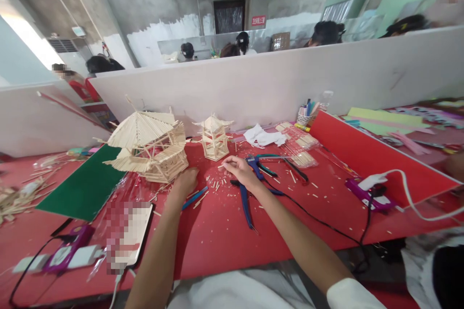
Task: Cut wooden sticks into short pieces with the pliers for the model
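Observation:
My left hand (185, 181) rests knuckles-up on the red table (224, 236), fingers curled, just right of a large pavilion model built of wooden sticks (150, 147). My right hand (238, 170) hovers in front of a smaller stick tower (214, 139), its fingers pinched together over scattered stick offcuts; what they pinch is too small to name. Blue-handled pliers (250, 188) lie under and beside the right wrist. A blue stick-like tool (195, 197) lies by the left hand.
A green mat (85, 186) lies left. A phone (130, 236) and a purple glue gun (68, 251) sit near the front left; another glue gun (366, 195) sits right. A clear box of sticks (300, 147), white cloth (263, 136), white partitions and other people lie behind.

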Demonstrator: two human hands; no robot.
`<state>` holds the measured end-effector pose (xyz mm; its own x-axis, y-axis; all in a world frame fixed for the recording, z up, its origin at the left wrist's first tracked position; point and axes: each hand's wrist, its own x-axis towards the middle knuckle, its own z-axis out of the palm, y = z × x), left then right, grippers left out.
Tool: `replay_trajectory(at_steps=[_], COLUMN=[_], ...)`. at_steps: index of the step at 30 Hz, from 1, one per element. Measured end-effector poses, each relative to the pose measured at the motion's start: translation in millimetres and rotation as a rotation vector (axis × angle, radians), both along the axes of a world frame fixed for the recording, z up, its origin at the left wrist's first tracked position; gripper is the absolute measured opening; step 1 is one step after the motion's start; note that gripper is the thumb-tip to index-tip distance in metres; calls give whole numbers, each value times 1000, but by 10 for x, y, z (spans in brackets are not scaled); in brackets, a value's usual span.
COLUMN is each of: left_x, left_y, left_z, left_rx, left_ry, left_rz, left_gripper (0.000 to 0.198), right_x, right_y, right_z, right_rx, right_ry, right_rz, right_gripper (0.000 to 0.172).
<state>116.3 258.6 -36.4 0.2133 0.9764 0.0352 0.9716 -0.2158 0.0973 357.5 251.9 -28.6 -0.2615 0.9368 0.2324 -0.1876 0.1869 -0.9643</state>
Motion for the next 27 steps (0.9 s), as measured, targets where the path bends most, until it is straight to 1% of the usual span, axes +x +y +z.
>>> replay_trajectory(at_steps=[1,2,3,5,7,9,11,14,16,18,21,24,27], left_x=[-8,-7,4,54,129,190,201,130,85,97,220,338,337], left_y=[-23,-43,-58,-70,-66,-59,-56,-66,-76,-85,-96,-102,-112], left_z=[41,71,87,83,43,-1,-24,-11,9,19,8,1,38], left_rx=[-34,-38,-19,24,24,-26,-32,-23,-6,19,45,41,40], left_ry=[60,91,88,26,-55,-81,-82,-43,-14,15,50,81,49], left_rz=[70,99,75,-65,-219,-248,-232,-148,-99,-109,-142,-139,-126], left_gripper=[34,33,37,53,70,70,64,54,52,55,66,62,58], right_x=[3,4,5,5,3,4,9,19,23,21,15,12,13], right_y=[8,14,19,21,16,8,1,-8,-15,-22,-27,-25,-20], right_z=[-8,-15,-20,-24,-21,-12,2,25,38,43,39,32,31], right_rx=[11,19,24,25,18,13,15,18,15,14,22,31,35], right_ry=[-4,-8,-10,-15,-27,-36,-30,-28,-37,-49,-55,-57,-61], right_rz=[-2,-1,1,2,0,-1,-1,-2,-1,4,14,17,15], right_gripper=[32,32,32,33,32,31,31,31,31,32,31,30,29])
